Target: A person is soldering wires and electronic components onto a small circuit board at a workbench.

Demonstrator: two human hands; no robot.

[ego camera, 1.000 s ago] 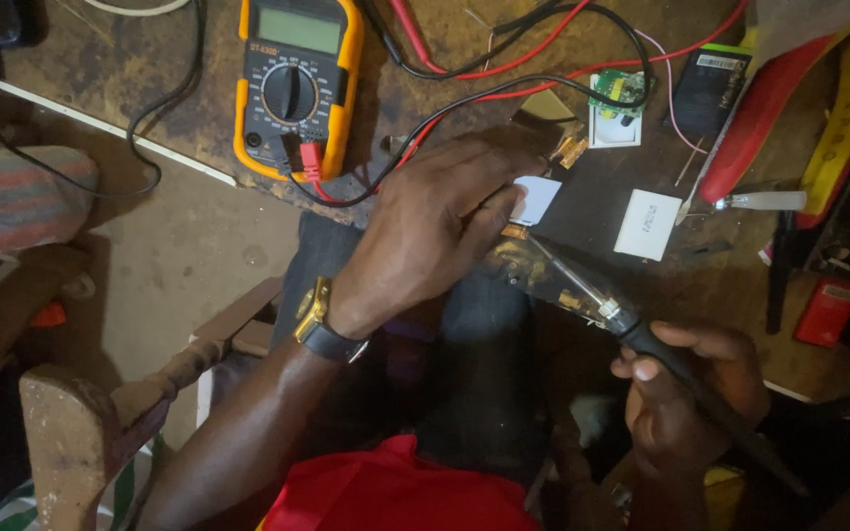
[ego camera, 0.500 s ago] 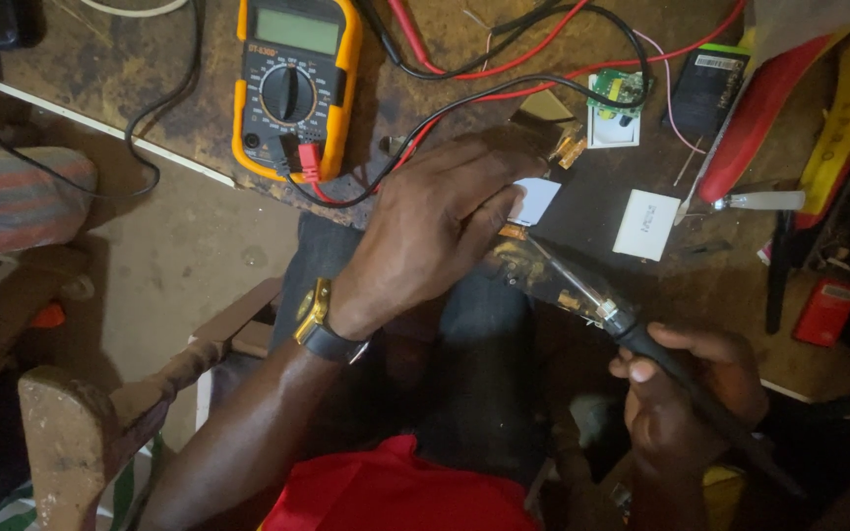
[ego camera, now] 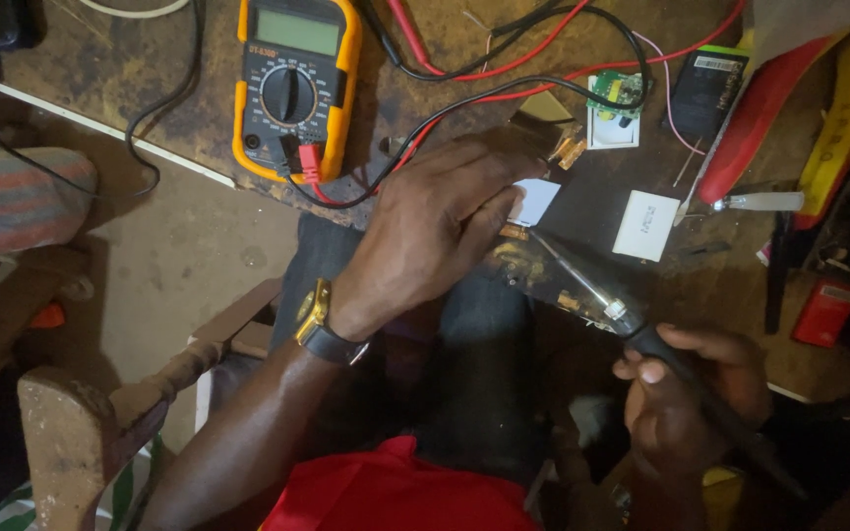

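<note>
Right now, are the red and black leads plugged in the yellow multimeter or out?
In. The red and black leads sit in the sockets at the lower edge of the yellow multimeter.

Multimeter (ego camera: 294, 88) — yellow-orange casing, grey screen, black dial. Leads (ego camera: 504, 69) — red and black. Soldering iron (ego camera: 641, 339) — black handle, silver shaft. Small card (ego camera: 535, 202) — white. Wristwatch (ego camera: 319, 320) — gold, black strap. Shirt (ego camera: 386, 492) — red.

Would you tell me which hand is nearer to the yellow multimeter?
Left. The left hand rests on the bench just right of the multimeter; the right hand grips the soldering iron lower right.
</note>
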